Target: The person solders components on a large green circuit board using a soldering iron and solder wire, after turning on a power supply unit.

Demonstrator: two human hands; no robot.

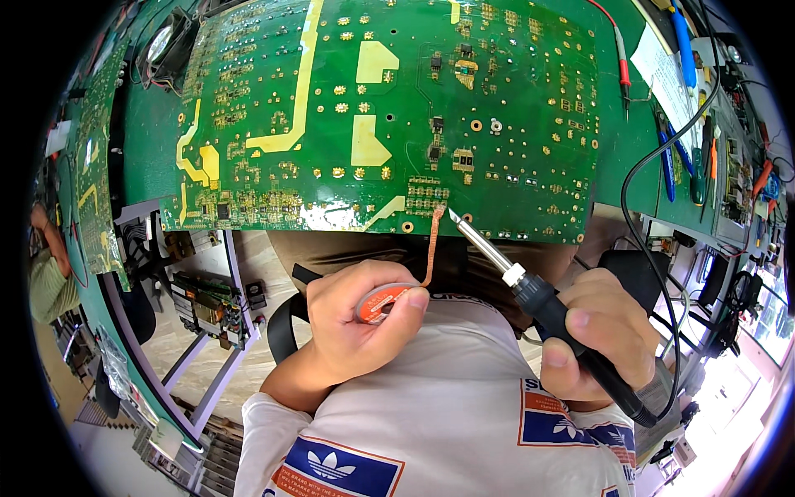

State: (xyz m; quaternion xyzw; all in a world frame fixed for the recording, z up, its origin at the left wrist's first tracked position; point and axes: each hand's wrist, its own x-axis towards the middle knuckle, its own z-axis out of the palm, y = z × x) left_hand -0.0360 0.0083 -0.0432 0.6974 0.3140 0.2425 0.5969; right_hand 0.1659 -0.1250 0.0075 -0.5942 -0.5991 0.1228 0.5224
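Note:
A large green circuit board point(503, 99) lies across the work surface in front of me. My left hand point(358, 327) grips an orange-labelled spool of desoldering braid point(374, 303) below the board's front edge. The copper braid point(431, 242) runs up from it onto a small cluster of components point(427, 190) on the board. My right hand point(602, 331) is closed around the black handle of a soldering iron point(540, 298). The iron's tip is just right of the braid's end, close to it; whether they touch I cannot tell.
Pliers, screwdrivers and a red probe point(623, 70) lie right of the board beside a paper sheet point(660, 65). The iron's cable point(638, 225) loops along the right. A small fan point(164, 41) sits at upper left. Another person's arm point(51, 240) is at far left, beside another board point(89, 170).

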